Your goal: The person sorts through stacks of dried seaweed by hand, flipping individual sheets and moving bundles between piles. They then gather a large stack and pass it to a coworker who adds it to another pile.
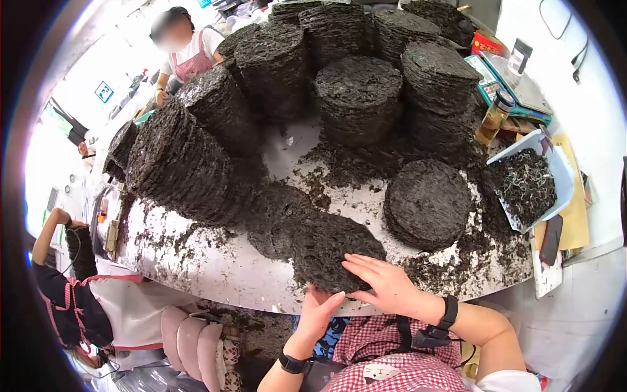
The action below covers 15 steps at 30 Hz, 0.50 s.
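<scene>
A dark round sheet of dried seaweed [333,251] lies near the front edge of the table, overlapping another flat seaweed round [277,219]. My left hand [318,312] is at its near edge, fingertips partly hidden against the seaweed and thumb pointing right. It seems to grip that edge. Across the right side of the same sheet rests my right hand [385,284], fingers stretched out flat, thumb lower down by the rim. To the right stands a low stack of round seaweed sheets [428,202], which neither hand touches.
Tall seaweed stacks [359,98] curve around the back and left [176,160]. Seaweed crumbs litter the white table [176,261]. At right are a blue bin [565,176] of scraps, a jar [499,108] and a scale [522,91]. One person [189,52] is behind, another [72,287] at left.
</scene>
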Motion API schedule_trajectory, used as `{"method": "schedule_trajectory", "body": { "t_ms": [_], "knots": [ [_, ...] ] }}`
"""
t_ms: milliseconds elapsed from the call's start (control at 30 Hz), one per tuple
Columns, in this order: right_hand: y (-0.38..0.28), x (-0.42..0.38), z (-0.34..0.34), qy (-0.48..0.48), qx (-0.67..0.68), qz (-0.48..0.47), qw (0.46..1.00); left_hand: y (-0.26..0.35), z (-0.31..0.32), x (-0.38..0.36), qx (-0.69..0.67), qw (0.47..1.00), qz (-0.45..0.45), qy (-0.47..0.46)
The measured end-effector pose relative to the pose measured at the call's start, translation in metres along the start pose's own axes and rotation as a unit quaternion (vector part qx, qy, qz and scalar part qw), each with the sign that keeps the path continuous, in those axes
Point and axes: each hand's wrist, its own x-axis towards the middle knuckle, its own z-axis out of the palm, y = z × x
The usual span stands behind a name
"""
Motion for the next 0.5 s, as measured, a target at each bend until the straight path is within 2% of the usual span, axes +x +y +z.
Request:
{"method": "schedule_trajectory", "body": {
  "t_ms": [100, 267, 367, 400, 500],
  "knots": [
    [0.000, -0.002, -0.007, -0.048, 0.062, 0.018, 0.997, -0.003, -0.004, -0.002, 0.012, 0.999, -0.041, 0.027],
    [0.004, -0.005, -0.013, -0.069, 0.123, 0.010, 0.990, -0.010, -0.019, 0.002, -0.013, 0.998, -0.069, -0.002],
    [0.001, -0.006, -0.016, -0.094, 0.089, 0.004, 0.992, -0.006, -0.025, -0.001, 0.021, 0.995, -0.094, -0.012],
    [-0.003, -0.007, -0.013, -0.064, 0.049, -0.025, 0.996, -0.009, -0.028, -0.002, 0.013, 0.995, -0.097, 0.007],
    [-0.011, -0.009, -0.023, 0.008, 0.101, 0.048, 0.994, -0.009, -0.033, -0.005, 0.004, 0.998, -0.064, -0.014]
  ]
}}
